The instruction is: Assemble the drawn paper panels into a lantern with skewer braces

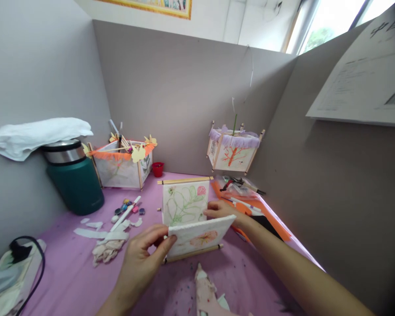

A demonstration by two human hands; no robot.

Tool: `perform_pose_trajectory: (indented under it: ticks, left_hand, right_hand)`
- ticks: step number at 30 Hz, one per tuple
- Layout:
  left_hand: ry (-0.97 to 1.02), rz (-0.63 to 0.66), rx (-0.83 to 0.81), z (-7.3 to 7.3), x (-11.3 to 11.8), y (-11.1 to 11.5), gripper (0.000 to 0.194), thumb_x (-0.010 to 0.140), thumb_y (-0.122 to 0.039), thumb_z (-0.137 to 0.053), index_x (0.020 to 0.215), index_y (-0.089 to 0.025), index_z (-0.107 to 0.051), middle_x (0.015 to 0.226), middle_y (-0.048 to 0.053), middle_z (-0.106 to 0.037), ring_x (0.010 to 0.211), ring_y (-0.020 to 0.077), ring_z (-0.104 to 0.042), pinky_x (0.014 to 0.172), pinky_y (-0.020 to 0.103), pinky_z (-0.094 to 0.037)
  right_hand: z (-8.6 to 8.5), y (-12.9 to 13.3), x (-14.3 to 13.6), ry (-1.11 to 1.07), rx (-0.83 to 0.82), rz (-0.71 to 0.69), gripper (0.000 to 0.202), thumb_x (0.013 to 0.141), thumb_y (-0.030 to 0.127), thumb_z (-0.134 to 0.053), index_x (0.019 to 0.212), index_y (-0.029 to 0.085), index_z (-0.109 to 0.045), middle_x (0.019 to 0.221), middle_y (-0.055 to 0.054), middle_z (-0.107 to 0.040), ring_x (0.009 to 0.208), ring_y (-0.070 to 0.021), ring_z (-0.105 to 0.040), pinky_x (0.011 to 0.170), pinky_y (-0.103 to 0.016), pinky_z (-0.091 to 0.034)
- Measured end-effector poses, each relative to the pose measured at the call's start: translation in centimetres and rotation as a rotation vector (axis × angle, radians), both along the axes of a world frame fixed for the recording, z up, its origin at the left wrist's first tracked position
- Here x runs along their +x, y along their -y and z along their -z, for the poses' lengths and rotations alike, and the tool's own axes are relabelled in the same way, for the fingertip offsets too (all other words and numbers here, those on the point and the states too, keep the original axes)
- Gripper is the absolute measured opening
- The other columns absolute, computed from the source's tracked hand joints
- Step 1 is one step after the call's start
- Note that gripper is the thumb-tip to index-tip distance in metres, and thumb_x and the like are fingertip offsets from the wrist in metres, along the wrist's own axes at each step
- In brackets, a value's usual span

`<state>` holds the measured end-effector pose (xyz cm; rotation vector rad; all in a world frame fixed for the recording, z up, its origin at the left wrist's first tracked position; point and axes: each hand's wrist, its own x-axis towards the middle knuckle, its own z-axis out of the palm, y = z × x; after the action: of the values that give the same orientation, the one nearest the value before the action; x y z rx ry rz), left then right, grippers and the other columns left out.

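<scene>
A part-built paper lantern [186,204] stands on the table, its white panels set between wooden sticks. The far panel carries green leaves and a pink flower; the near panel [200,237] shows an orange flower. At the near panel's left edge, my left hand [143,250] pinches it between thumb and fingers. My right hand [224,211] reaches behind the near panel and grips the far panel's right edge, its lower fingers partly hidden. Just in front of the lantern lies a pale pink hot glue gun [206,289], nozzle pointing toward it.
A finished lantern [118,173] with orange fringe holds sticks beside a green flask [75,180]. Another lantern [233,156] with purple fringe hangs at the back right. Paper scraps [118,232], small paint pots [127,206] and a red cup [158,169] sit leftward; an orange folder [276,215] lies right.
</scene>
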<state>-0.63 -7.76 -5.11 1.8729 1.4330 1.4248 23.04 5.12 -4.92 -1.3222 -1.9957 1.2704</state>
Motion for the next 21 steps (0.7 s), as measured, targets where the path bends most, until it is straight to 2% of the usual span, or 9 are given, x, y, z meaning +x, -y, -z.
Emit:
perform_pose_trajectory:
  ticks: [6, 10, 15, 18, 21]
  left_hand:
    - [-0.011, 0.021, 0.001, 0.1, 0.0, 0.4, 0.018, 0.081, -0.031, -0.057, 0.076, -0.020, -0.070, 0.081, 0.003, -0.069, 0.071, 0.0146, -0.061, 0.059, 0.020, -0.046]
    - [-0.016, 0.048, -0.004, 0.2, -0.1, 0.5, 0.017, 0.082, -0.029, -0.056, 0.077, -0.019, -0.070, 0.083, 0.004, -0.069, 0.072, 0.0145, -0.062, 0.059, 0.020, -0.047]
    - [-0.025, 0.049, 0.022, 0.5, -0.2, 0.5, 0.015, 0.082, -0.029, -0.058, 0.080, -0.020, -0.070, 0.086, 0.004, -0.069, 0.076, 0.0152, -0.062, 0.064, 0.021, -0.047]
    - [-0.015, 0.053, 0.032, 0.6, -0.2, 0.5, 0.015, 0.082, -0.028, -0.057, 0.081, -0.020, -0.070, 0.083, 0.003, -0.068, 0.073, 0.0140, -0.061, 0.061, 0.020, -0.046]
    - [0.006, 0.052, 0.023, 0.7, -0.3, 0.4, 0.016, 0.082, -0.029, -0.057, 0.080, -0.020, -0.070, 0.081, 0.003, -0.067, 0.070, 0.0130, -0.059, 0.059, 0.019, -0.045]
  right_hand:
    - [-0.5, 0.6, 0.5, -0.131, -0.027, 0.021, 0.029, 0.078, 0.043, -0.057, 0.067, 0.016, -0.053, 0.060, 0.004, -0.049, 0.054, -0.0089, -0.042, 0.052, -0.023, -0.029]
    - [-1.4, 0.7, 1.1, -0.286, -0.131, 0.058, 0.035, 0.077, 0.048, -0.060, 0.066, 0.016, -0.051, 0.052, 0.006, -0.044, 0.048, -0.0066, -0.036, 0.048, -0.022, -0.025]
    - [-3.3, 0.0, 1.0, -0.365, -0.190, 0.143, 0.035, 0.070, 0.046, -0.069, 0.070, 0.014, -0.056, 0.054, 0.004, -0.049, 0.047, -0.0058, -0.037, 0.045, -0.020, -0.025]
    - [-4.6, -0.8, 0.7, -0.414, -0.303, 0.218, 0.032, 0.064, 0.041, -0.075, 0.073, 0.014, -0.059, 0.052, 0.004, -0.051, 0.045, -0.0056, -0.037, 0.040, -0.018, -0.021]
    - [-5.8, -1.4, 0.4, -0.444, -0.371, 0.231, 0.028, 0.063, 0.036, -0.076, 0.073, 0.015, -0.059, 0.050, 0.005, -0.051, 0.042, -0.0048, -0.035, 0.037, -0.017, -0.017]
